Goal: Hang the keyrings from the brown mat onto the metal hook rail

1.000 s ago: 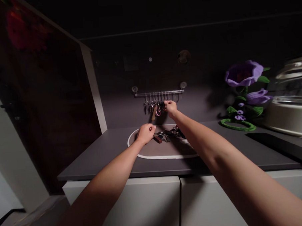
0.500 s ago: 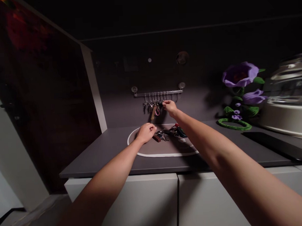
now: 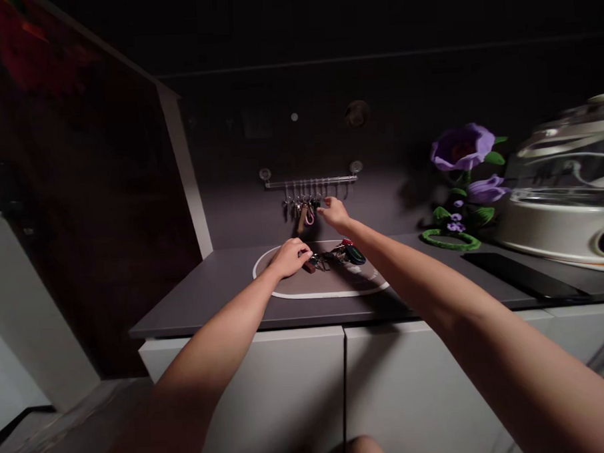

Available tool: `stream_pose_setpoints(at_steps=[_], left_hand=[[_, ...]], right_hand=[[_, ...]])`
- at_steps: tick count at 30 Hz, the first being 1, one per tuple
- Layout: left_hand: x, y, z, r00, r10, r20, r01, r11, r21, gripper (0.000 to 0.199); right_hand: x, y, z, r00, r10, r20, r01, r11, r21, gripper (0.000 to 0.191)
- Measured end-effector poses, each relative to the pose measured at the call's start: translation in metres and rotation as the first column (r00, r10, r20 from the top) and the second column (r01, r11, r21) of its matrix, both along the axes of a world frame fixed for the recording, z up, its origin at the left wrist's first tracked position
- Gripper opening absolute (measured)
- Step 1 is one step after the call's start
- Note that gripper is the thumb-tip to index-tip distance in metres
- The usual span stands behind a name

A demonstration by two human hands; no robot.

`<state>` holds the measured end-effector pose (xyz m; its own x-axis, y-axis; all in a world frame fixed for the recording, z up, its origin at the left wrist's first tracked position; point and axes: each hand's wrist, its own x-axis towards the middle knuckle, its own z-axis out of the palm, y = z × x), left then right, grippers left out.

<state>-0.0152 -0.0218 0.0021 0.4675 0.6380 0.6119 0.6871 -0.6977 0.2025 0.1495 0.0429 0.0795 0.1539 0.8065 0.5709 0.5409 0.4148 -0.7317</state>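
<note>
A clear rail (image 3: pixel 311 182) with several hooks is fixed to the dark wall, and several keys (image 3: pixel 305 213) hang from its left and middle part. Just right of these keys is my right hand (image 3: pixel 334 214), its thumb and forefinger apart with nothing seen between them. My left hand (image 3: pixel 292 257) is low over the left part of an oval mat (image 3: pixel 305 295), beside a brown key holder (image 3: pixel 308 267); its fingers are curled and what they hold, if anything, is hidden. More keys lie on the mat, with a dark green fob (image 3: pixel 355 254) and a red item (image 3: pixel 347 242).
On the right of the grey counter (image 3: pixel 200 304) stand purple artificial flowers (image 3: pixel 463 147) with a green ring base (image 3: pixel 450 241), a flat black object (image 3: pixel 522 275) and a cream appliance (image 3: pixel 557 225). A dark door (image 3: pixel 96 215) is at the left.
The whole view has shifted slightly. My right thumb and forefinger have parted beside the hanging keys. My left hand has stayed close to the keys on the mat.
</note>
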Motion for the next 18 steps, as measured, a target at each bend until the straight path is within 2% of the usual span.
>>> stream_pose_setpoints(at_steps=[4, 8, 13, 18], left_hand=[[0.0, 0.002, -0.001, 0.998, -0.015, -0.064, 0.017, 0.999, 0.027, 0.025], [-0.001, 0.003, 0.0, 0.993, -0.025, -0.117, 0.029, 0.999, 0.03, 0.025], [-0.002, 0.003, 0.0, 0.989, -0.03, -0.143, 0.037, 0.999, 0.04, 0.022], [-0.003, 0.005, 0.0, 0.989, -0.052, -0.14, 0.057, 0.998, 0.035, 0.019]], right_hand=[[-0.003, -0.023, -0.015, 0.993, 0.002, 0.117, -0.003, 1.0, 0.004, 0.042], [-0.002, -0.043, -0.04, 0.98, 0.029, 0.198, -0.032, 0.999, 0.01, 0.04], [0.003, -0.062, -0.069, 0.942, 0.062, 0.331, -0.1, 0.99, 0.099, 0.034], [0.004, -0.068, -0.079, 0.866, 0.082, 0.494, -0.147, 0.985, 0.093, 0.03]])
